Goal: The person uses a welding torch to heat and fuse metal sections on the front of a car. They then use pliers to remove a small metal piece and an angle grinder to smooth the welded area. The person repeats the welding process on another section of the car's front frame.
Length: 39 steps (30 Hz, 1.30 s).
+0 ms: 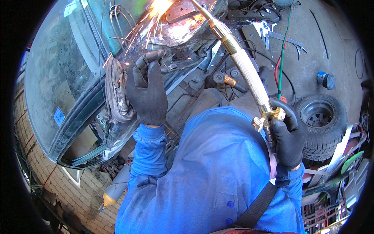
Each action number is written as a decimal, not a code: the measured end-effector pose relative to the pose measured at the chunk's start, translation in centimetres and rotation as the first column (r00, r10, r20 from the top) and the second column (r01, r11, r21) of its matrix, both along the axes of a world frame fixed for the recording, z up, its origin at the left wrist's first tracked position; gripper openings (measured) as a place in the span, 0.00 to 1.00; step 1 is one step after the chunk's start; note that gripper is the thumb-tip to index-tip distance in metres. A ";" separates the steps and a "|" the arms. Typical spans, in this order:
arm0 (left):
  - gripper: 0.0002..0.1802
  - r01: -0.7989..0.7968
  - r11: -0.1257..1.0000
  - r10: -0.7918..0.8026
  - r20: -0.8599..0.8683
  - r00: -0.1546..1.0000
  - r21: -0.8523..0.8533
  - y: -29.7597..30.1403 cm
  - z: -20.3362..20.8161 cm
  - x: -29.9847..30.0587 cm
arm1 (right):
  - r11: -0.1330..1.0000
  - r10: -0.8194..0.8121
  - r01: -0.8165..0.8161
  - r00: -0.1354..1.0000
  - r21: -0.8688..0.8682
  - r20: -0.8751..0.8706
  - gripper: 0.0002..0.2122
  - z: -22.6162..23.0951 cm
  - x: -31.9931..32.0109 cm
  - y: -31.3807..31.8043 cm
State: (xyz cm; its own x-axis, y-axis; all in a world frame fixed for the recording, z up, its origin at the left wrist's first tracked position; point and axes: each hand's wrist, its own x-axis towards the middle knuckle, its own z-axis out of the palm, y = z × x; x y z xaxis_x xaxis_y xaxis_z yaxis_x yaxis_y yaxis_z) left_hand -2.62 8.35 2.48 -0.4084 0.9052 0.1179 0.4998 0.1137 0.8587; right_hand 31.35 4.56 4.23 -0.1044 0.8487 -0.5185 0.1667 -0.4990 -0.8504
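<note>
My right hand (289, 134), in a black glove, grips a brass gas torch (245, 64) near its two valve knobs. The torch slants up and left, and its tip meets bright flame and sparks (159, 8) at the top edge. My left hand (148, 91), also gloved in black, pinches a bent bundle of thin metal wire (124, 19). That wire loops upward beside the sparks. Under the torch tip, a flat metal plate (182, 11) lies on the scorched car body. Next to my left hand, a crumpled grey rag (117, 91) hangs over the car's edge.
A dusty windshield (58, 84) fills the left. Lower left lies a grey gas cylinder (117, 186) with a yellow end. At right are an off-road wheel (321, 132), a blue can (325, 80) and green and red hoses (283, 50). An orange-bodied power tool (230, 81) sits near my legs.
</note>
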 end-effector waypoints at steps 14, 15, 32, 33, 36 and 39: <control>0.10 -0.039 0.997 0.041 0.035 0.999 -0.060 -0.1 0.7 0.7 | 1.000 0.018 -0.019 0.999 0.021 0.028 0.22 0.0 0.0 0.0; 0.10 -0.029 0.999 0.032 0.053 0.998 -0.045 0.0 0.6 0.6 | 1.000 0.015 -0.016 1.000 0.022 0.024 0.22 0.1 -0.1 0.0; 0.10 -0.021 0.999 0.022 0.011 1.000 -0.036 -0.1 0.5 0.3 | 0.999 0.032 -0.033 0.999 0.015 0.020 0.21 0.1 0.1 0.1; 0.10 -0.006 1.000 0.006 0.012 1.000 -0.023 0.0 0.5 0.3 | 0.999 0.029 -0.029 0.999 0.019 0.018 0.21 0.1 0.1 0.1; 0.11 -0.034 0.999 0.035 0.048 0.998 -0.025 0.1 0.4 0.4 | 0.999 0.025 -0.025 1.000 0.024 0.019 0.21 0.1 0.1 0.0; 0.11 -0.057 0.997 0.059 0.027 0.998 -0.061 0.0 0.6 0.6 | 0.999 0.032 -0.033 0.999 0.028 0.026 0.21 -0.1 0.1 0.0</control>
State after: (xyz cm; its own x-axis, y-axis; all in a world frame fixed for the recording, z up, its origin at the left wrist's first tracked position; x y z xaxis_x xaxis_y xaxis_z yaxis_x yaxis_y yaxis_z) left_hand -2.06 8.39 3.10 -0.4630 0.8848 0.0518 0.4661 0.1934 0.8633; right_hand 31.45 4.60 4.17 -0.1193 0.8595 -0.4969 0.2046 -0.4685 -0.8595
